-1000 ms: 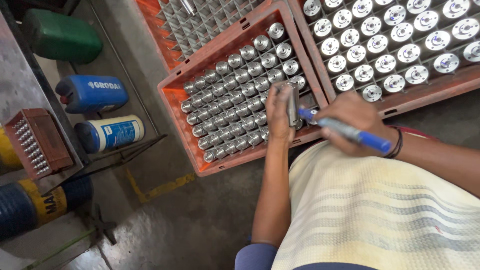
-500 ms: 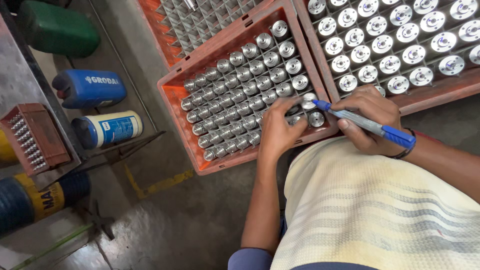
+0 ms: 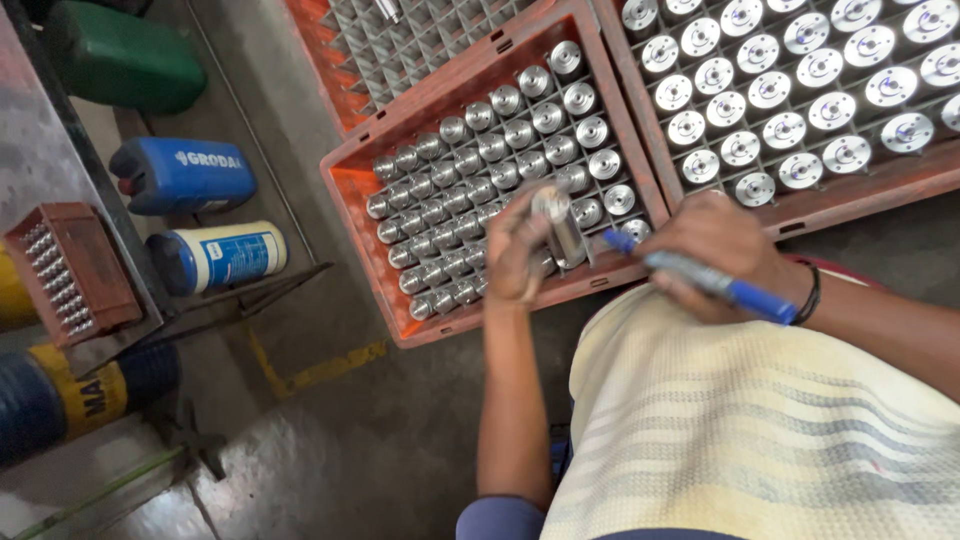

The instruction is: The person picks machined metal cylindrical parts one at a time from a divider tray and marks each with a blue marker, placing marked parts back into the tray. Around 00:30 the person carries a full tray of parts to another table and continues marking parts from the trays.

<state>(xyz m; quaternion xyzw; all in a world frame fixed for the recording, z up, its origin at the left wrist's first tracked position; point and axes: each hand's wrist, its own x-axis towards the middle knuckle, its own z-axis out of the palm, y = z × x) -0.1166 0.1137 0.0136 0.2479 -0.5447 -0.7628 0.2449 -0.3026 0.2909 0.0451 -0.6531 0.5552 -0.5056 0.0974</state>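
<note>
Fingers of left hand [image 3: 520, 250] grip a metal cylinder [image 3: 560, 225]; right hand [image 3: 720, 255] holds a blue marker [image 3: 700, 277].

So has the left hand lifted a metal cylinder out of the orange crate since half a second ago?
Yes. The left hand then reached among the parts; now it holds one metal cylinder raised above the orange crate.

You're in workshop: orange crates [image 3: 352, 190] of machined metal parts [image 3: 520, 135], oil cans [image 3: 180, 175] left, concrete floor [image 3: 330, 440].

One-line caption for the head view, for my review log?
Left hand lifts a metal cylinder above the orange crate; right hand holds a blue marker.
</note>
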